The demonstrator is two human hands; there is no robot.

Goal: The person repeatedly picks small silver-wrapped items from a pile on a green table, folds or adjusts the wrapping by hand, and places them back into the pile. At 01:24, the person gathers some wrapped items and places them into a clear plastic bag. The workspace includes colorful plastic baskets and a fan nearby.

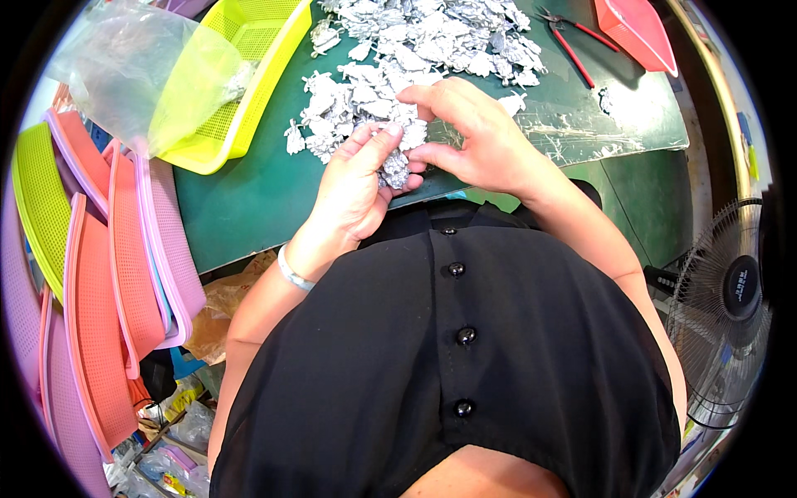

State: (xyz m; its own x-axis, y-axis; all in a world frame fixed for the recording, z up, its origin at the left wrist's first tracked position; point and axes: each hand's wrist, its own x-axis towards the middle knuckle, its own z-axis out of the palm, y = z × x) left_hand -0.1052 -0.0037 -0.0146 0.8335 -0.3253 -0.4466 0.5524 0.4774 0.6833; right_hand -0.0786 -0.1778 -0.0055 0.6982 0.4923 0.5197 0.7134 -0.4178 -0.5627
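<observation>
Close to the near edge of the green table, my left hand [363,172] is closed around small, rough silvery-grey cast pieces [393,172], thumb on top. My right hand [471,129] is just to the right, its thumb and forefinger spread apart, with no piece visibly gripped between them. Its thumb tip comes close to the pieces in my left hand. Beyond both hands spreads a large heap of similar silvery-grey pieces [423,41]. Some fingers of each hand are hidden.
Red-handled cutting pliers [573,46] lie right of the heap, beside a red plastic tray [638,33]. A yellow-green basket [257,95] with a clear plastic bag [137,70] stands at left. Stacked coloured baskets [100,307] fill the left side; a fan [718,311] stands at right.
</observation>
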